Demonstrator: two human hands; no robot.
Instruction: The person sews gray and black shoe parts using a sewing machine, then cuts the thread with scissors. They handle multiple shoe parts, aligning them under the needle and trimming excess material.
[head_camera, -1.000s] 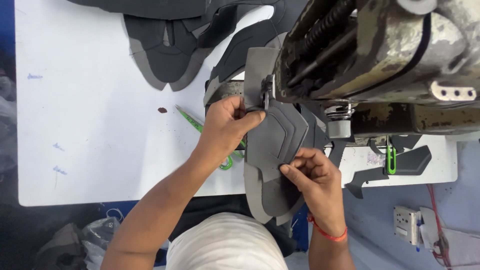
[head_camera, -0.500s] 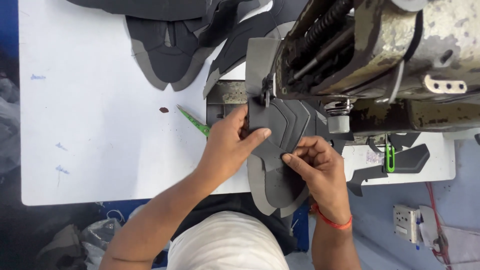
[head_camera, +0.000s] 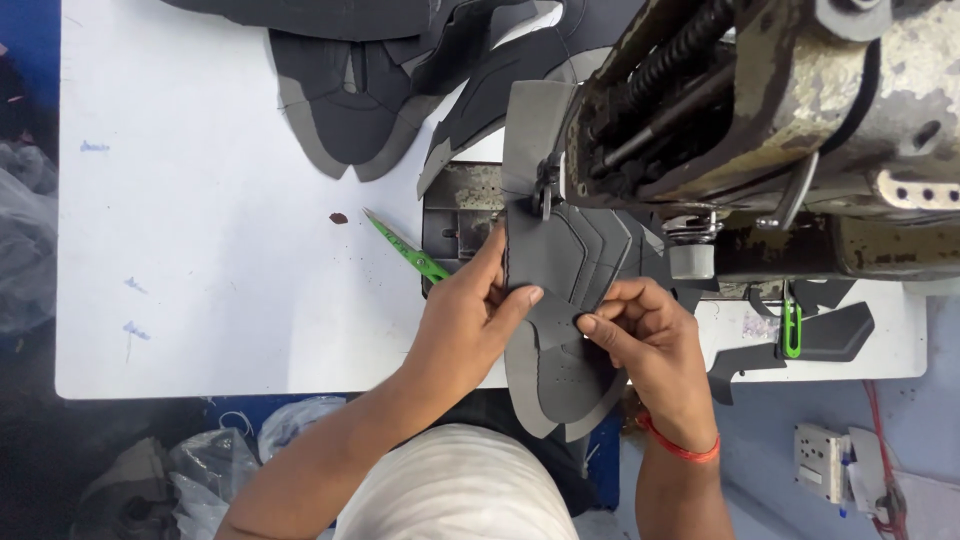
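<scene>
Both grips clamped on the dark grey shoe upper piece (head_camera: 565, 290): left hand (head_camera: 470, 315) pinching its left edge with thumb on top, right hand (head_camera: 650, 335) pinching a small tab near the middle, fingers pressed together. Piece lying flat at the front edge of the white worktop (head_camera: 200, 250), far end under the presser foot of the sewing machine (head_camera: 760, 110), near end hanging past the front edge toward the body. Green-handled scissors (head_camera: 405, 248) just beside the left hand, on the worktop, points toward the back left. More cut grey shoe pieces (head_camera: 360, 110) stacked at the back edge, well apart from the hands. Red thread bracelet (head_camera: 680, 445) on the right wrist. Small green clip (head_camera: 792, 328) near the front right corner, on a dark cut part (head_camera: 830, 335).
</scene>
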